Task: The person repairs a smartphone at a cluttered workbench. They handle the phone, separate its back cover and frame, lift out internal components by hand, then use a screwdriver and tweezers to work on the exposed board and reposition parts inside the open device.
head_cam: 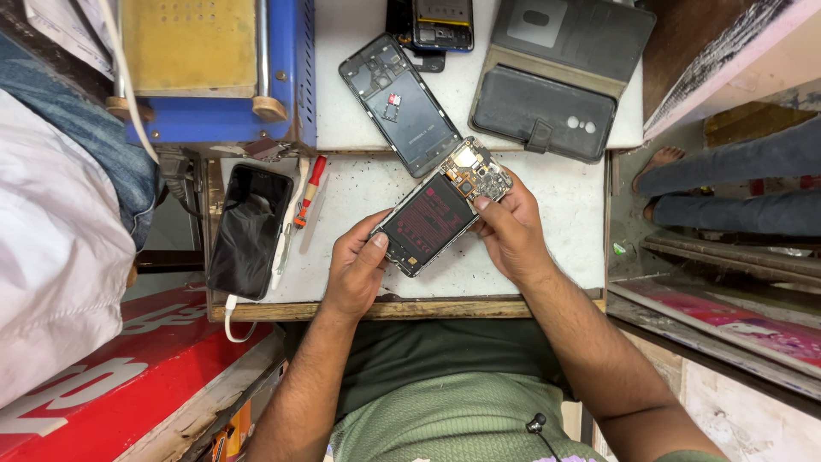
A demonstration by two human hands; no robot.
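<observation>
I hold an opened phone with its back cover off, over a white worktop. Its dark battery with red print and the gold circuit board at the far end are exposed. My left hand grips the near, lower-left end, thumb resting on the battery's corner. My right hand grips the right edge near the board, thumb pressing beside the battery's top. The phone lies tilted, its board end pointing away to the right.
A black phone frame lies beyond the held phone, a dark wallet case to its right. Another phone on a white cable and a red screwdriver lie at left. A blue machine stands at back left. Someone's bare feet show at right.
</observation>
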